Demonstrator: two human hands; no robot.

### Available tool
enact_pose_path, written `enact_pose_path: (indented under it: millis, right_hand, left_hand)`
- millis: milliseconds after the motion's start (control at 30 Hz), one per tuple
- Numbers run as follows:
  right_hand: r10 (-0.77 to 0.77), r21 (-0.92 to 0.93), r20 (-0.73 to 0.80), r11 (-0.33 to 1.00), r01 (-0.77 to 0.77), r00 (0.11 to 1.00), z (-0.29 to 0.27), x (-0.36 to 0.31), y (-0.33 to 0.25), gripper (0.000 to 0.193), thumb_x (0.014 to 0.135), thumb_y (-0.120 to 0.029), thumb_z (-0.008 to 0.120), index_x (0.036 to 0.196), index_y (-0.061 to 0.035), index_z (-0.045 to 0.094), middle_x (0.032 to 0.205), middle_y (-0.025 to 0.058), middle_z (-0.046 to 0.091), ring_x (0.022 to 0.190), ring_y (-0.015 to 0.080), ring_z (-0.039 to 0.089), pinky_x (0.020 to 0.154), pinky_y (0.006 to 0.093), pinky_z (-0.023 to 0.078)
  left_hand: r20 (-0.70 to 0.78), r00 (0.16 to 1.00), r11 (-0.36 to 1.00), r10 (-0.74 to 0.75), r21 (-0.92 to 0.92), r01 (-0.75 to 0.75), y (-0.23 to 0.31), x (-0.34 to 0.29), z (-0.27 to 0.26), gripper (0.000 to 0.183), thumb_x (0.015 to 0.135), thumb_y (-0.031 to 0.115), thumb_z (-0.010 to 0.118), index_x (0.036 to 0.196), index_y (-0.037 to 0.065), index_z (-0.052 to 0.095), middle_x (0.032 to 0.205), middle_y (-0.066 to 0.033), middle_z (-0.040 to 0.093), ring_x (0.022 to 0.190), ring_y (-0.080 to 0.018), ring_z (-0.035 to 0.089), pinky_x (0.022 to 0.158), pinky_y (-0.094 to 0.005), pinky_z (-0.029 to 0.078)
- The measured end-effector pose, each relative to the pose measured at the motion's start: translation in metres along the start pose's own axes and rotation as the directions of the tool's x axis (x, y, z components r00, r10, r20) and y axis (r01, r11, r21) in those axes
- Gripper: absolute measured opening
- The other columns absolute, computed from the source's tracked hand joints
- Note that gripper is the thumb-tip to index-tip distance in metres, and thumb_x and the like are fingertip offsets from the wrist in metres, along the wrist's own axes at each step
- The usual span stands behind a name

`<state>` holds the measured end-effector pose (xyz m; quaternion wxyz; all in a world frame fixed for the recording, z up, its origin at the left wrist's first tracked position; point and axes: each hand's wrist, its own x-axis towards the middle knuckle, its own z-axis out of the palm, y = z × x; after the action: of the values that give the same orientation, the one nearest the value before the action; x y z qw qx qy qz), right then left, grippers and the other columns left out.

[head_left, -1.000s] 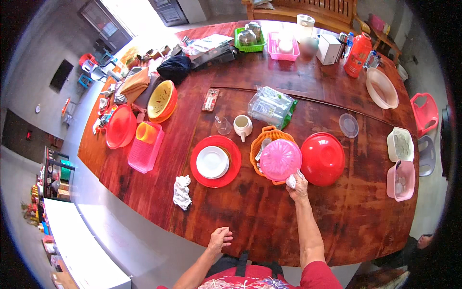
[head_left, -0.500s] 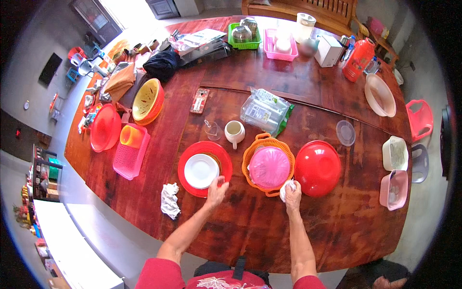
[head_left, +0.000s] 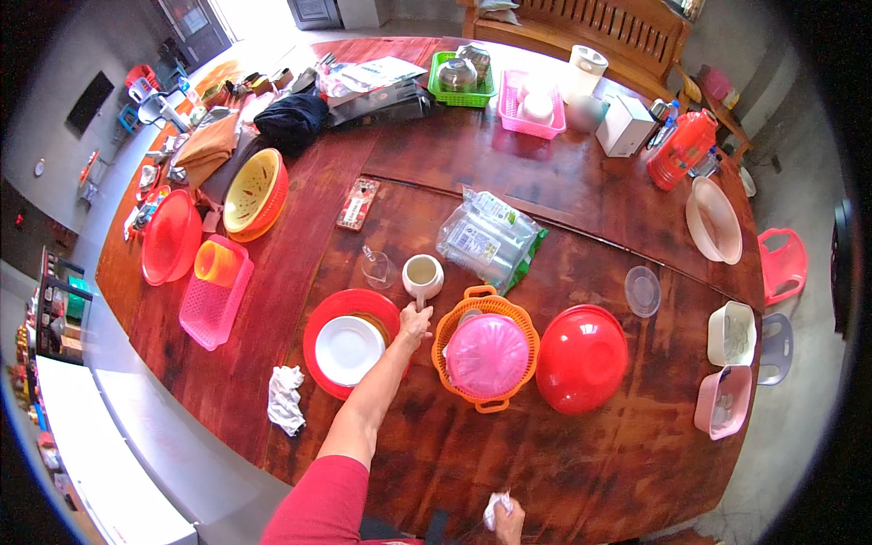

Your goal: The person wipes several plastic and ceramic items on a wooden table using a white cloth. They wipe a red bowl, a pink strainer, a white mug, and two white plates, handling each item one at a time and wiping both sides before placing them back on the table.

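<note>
one crumpled cloth lies left of one red tray bearing stacked white plates, their number unclear; then come one clear glass, one white mug, one orange basket holding one pink domed dish, one upturned red bowl and two tubs along the right edge. the left arm stretches over the tray's right side, the left hand at the mug's handle; i cannot tell if its fingers close. the right hand, low by the near edge, clenches a white wad. mug and basket leave a narrow gap; basket and red bowl nearly touch; broad open table lies nearer.
</note>
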<state>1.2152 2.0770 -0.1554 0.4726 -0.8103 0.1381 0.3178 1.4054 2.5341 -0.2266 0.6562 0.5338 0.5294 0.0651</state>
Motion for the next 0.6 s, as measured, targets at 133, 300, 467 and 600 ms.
enact_pose_path:
  millis: [133, 300, 467, 600]
  right_hand:
    - [-0.010, -0.072, -0.009, 0.997, 0.009, 1.000, -0.016, -0.019, 0.038, 0.024, 0.085, -0.013, 0.055, 0.104, 0.0005, 0.058, 0.085, 0.0064, 0.061, 0.072, 0.0158, 0.058, 0.064, 0.0285, 0.049]
    - [-0.103, -0.065, -0.124, 0.993, 0.096, 0.987, -0.029, -0.021, 0.065, 0.026, 0.083, -0.009, 0.055, 0.107, 0.0010, 0.056, 0.092, 0.0080, 0.060, 0.078, 0.0164, 0.058, 0.068, 0.0290, 0.049]
    - [-0.105, 0.031, -0.154, 0.993, 0.111, 0.983, -0.032, -0.011, 0.008, 0.023, 0.078, -0.013, 0.057, 0.096, 0.0021, 0.057, 0.081, 0.0094, 0.061, 0.073, 0.0166, 0.058, 0.066, 0.0311, 0.048]
    - [-0.210, 0.074, -0.079, 0.974, 0.216, 0.975, -0.020, -0.005, -0.090, 0.020, 0.081, -0.008, 0.054, 0.099, 0.0010, 0.056, 0.082, 0.0064, 0.058, 0.075, 0.0141, 0.055, 0.068, 0.0292, 0.046]
  left_hand:
    - [-0.082, 0.990, 0.991, 0.113, -0.060, -0.118, 0.003, 0.010, 0.010, 0.028, 0.083, 0.028, 0.058, 0.096, 0.004, 0.057, 0.074, -0.0029, 0.053, 0.063, -0.0115, 0.052, 0.048, -0.0329, 0.052]
    - [-0.004, 0.989, 0.956, 0.148, -0.255, -0.144, 0.015, -0.003, -0.001, 0.025, 0.091, 0.034, 0.054, 0.093, 0.010, 0.056, 0.071, 0.0022, 0.046, 0.069, -0.0089, 0.047, 0.058, -0.0285, 0.052]
    - [-0.063, 0.864, 0.848, 0.500, -0.168, -0.503, 0.005, -0.058, -0.034, 0.029, 0.091, 0.034, 0.055, 0.095, 0.005, 0.061, 0.086, -0.0022, 0.047, 0.087, -0.0097, 0.047, 0.068, -0.0266, 0.048]
    - [0.033, 0.837, 0.832, 0.547, -0.140, -0.538, 0.021, -0.162, -0.070, 0.028, 0.091, 0.029, 0.056, 0.092, 0.002, 0.064, 0.105, -0.0047, 0.043, 0.102, -0.0128, 0.041, 0.084, -0.0267, 0.038]
